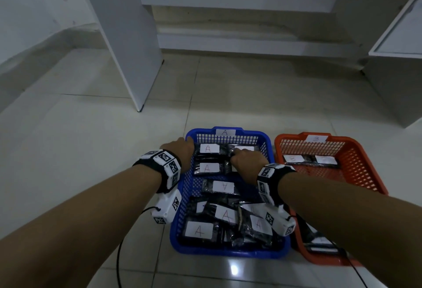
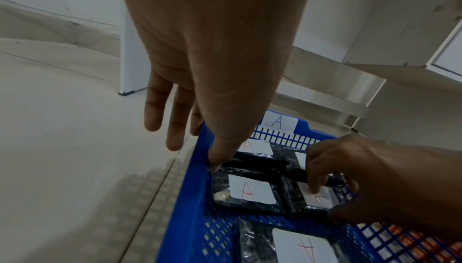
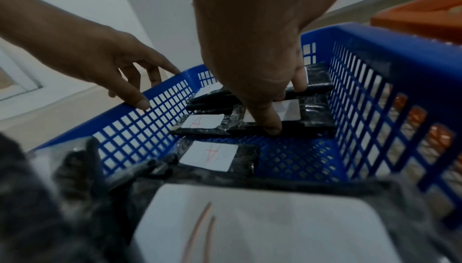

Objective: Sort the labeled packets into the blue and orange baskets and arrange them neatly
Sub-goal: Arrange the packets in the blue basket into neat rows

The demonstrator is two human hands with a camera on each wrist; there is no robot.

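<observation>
Head view: left grip [image 1: 180, 150] straddles blue basket [image 1: 228, 252] left rim, fingers loose, spread; right grip [image 1: 247, 158] pinches far-right A packet [image 3: 315, 113] between thumb and fingers.

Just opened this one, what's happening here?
A person is tidying packets in the blue basket marked A. The left hand rests on its far left rim, while the right hand holds one packet by its edges between thumb and fingers at the far end. The far packets lie in neat rows; the near pile is jumbled. The orange basket alongside holds a few packets.
</observation>
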